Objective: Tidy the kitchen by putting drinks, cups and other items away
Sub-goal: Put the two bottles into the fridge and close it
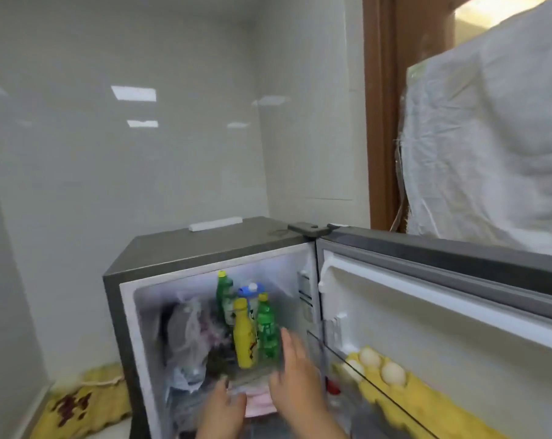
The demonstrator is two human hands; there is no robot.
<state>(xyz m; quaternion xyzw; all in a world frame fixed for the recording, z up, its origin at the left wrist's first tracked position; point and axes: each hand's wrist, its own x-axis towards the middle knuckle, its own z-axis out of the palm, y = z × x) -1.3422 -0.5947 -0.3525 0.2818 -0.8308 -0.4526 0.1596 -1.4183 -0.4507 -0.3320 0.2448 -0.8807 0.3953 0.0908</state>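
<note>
A small grey fridge [179, 248] stands open, its door [442, 312] swung to the right. On its shelf stand a yellow bottle [244, 337], two green bottles [268, 327] [224, 289] and a blue-capped white bottle [250, 291]. My right hand [295, 384] is just in front of the nearer green bottle, fingers spread, holding nothing. My left hand [220, 413] is lower, at the shelf's front edge, fingers loosely apart and blurred.
Crumpled plastic bags [189, 337] fill the fridge's left side. The door's yellow tray [410, 403] holds eggs [393, 373]. A yellow patterned mat [78, 403] lies on the floor at left. A white covered bulk [490, 137] looms at the right, beside a brown door frame [379, 122].
</note>
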